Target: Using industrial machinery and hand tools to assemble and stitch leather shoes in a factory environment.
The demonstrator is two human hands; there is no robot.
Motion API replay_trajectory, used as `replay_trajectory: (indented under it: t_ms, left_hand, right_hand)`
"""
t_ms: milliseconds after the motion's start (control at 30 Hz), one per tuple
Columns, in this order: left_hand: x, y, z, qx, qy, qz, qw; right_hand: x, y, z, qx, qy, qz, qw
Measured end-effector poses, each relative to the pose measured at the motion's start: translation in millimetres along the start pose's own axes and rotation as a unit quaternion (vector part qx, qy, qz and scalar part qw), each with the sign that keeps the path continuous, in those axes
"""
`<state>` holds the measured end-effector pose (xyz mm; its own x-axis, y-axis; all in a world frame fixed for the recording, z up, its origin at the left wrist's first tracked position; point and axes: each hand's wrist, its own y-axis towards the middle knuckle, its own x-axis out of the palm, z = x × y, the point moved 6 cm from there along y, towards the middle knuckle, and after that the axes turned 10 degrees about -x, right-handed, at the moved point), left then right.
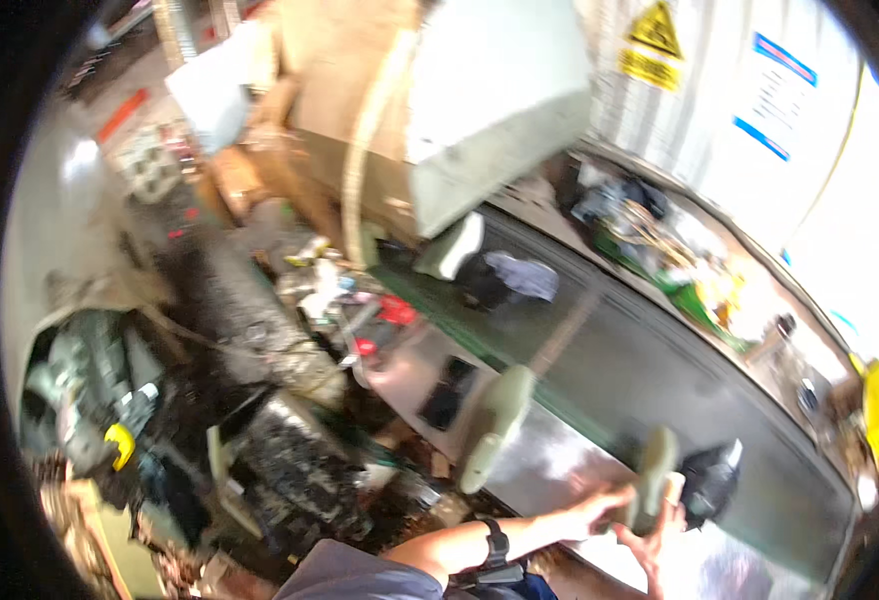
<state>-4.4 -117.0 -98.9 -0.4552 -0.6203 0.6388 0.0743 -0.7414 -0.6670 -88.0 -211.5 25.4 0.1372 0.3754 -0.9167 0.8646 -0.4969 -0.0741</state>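
Note:
Both my hands are closed round a pale olive-green, shoe-shaped thing (652, 468), held tilted over the metal ledge beside the dark conveyor belt (640, 345). My left hand (600, 510), with a black band on its wrist, grips it from the left. My right hand (657, 540) holds its lower right side, where part of it is hidden by fingers. A similar long pale green piece (500, 425) lies across the ledge to the left. Just right of my hands a crumpled black bag (712, 482) rests on the belt. Motion blur softens the details.
A black phone-like slab (447, 393) lies on the ledge. Farther up the belt are a whitish piece (452, 247) and a grey-white crumpled item (523, 275). Mixed litter (660, 245) lines the far side. A large pale chute (500, 130) overhangs the belt; a rubbish-filled bag (90, 390) stands left.

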Motion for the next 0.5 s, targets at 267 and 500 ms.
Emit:
replay_trajectory:
  t_ms: [267,500]
  left_hand:
    - [-37,-80,-4,-0.194,-0.052,-0.097,0.975]
    - [-31,-33,-24,0.051,0.167,0.232,0.957]
  right_hand:
    - [23,-148,18,0.204,0.327,0.293,0.875]
    - [90,-247,123,0.356,0.741,0.381,0.424]
